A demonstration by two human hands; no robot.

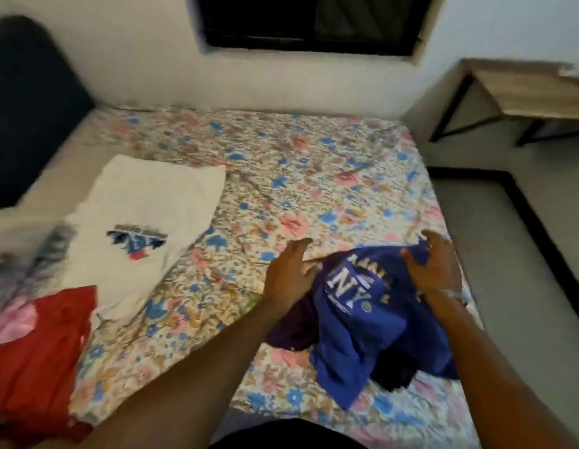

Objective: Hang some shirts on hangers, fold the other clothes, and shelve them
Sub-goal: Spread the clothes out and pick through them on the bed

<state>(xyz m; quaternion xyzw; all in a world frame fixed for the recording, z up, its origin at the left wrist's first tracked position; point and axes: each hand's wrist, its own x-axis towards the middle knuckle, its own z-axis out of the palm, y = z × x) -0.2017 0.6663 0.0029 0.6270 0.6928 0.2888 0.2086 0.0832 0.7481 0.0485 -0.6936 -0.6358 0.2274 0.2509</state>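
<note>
At the bed's [314, 163] near-right corner, the blue shirt [372, 322] w/ NY print is lying crumpled over a dark garment [294, 328]; right hand [435, 267] is pinching its far edge; left hand [289, 273] is resting flat, fingers straight, holding nothing, probably touching cloth (blurred). Recommended: spread shirt flat, print down, smooth creases before folding; white shirt [142, 222] is lying apart, left.

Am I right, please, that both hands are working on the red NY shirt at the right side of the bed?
Not quite: the NY shirt is blue, as the head view shows. Both the left hand and the right hand are on it, at the right of the bed.
</note>
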